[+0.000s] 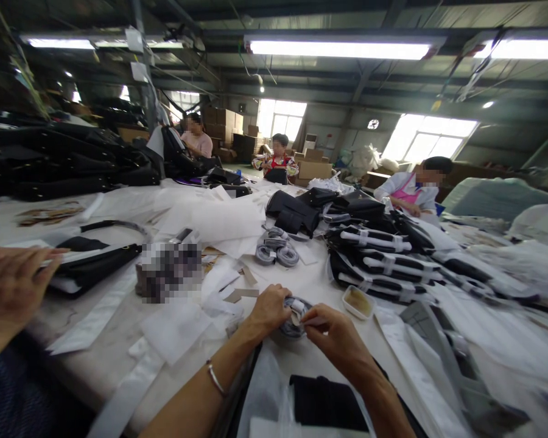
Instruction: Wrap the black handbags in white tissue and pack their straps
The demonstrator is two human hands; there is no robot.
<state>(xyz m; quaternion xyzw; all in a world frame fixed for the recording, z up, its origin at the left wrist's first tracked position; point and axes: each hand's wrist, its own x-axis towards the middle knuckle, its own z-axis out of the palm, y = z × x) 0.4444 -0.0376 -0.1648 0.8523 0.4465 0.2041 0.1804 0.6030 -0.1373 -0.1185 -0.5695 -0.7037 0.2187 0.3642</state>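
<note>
A grey coiled strap (293, 330), seemingly wrapped in clear film, lies in front of me with a small pale piece at its middle. My left hand (270, 309), below a silver bangle, grips the coil's left side. From the right, my right hand (331, 331) pinches at the pale piece; its fingertips hide exactly what is between them. Closer to me, a black bag (326, 404) lies partly under clear plastic. Beyond the hands sit several similar coiled straps (276, 248).
Black bags with white-wrapped handles (388, 264) are piled at right, near a small dish of yellowish stuff (358, 302) and a grey metal tool (456, 353). At left, another person's hand (16, 292) touches a black bag (98, 267). White sheets (214, 213) cover the table's middle.
</note>
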